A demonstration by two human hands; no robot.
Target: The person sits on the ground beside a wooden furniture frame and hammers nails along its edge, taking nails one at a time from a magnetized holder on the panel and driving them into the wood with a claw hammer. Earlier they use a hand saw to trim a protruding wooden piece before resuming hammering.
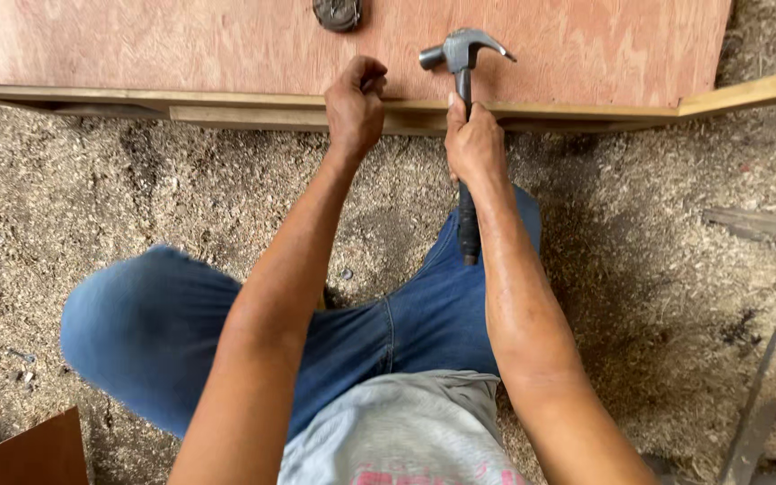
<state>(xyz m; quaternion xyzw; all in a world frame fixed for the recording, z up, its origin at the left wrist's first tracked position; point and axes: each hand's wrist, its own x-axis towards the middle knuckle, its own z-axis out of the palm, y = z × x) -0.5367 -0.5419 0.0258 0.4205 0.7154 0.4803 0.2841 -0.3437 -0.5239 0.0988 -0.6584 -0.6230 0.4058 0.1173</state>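
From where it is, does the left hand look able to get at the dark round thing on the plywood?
Probably yes: the left hand rests just below the round thing, with bare plywood between them.

Both arms reach forward and away from the body, bare from above the elbow down, running nearly side by side with the elbows slightly bent. The left hand (355, 106) is curled, knuckles up, fingertips pinched together at the far end — what they pinch is too small to tell. The right hand (474, 144) is closed in a fist, thumb laid along the top, wrist straight in line with the forearm. The two hands sit near each other, not touching.
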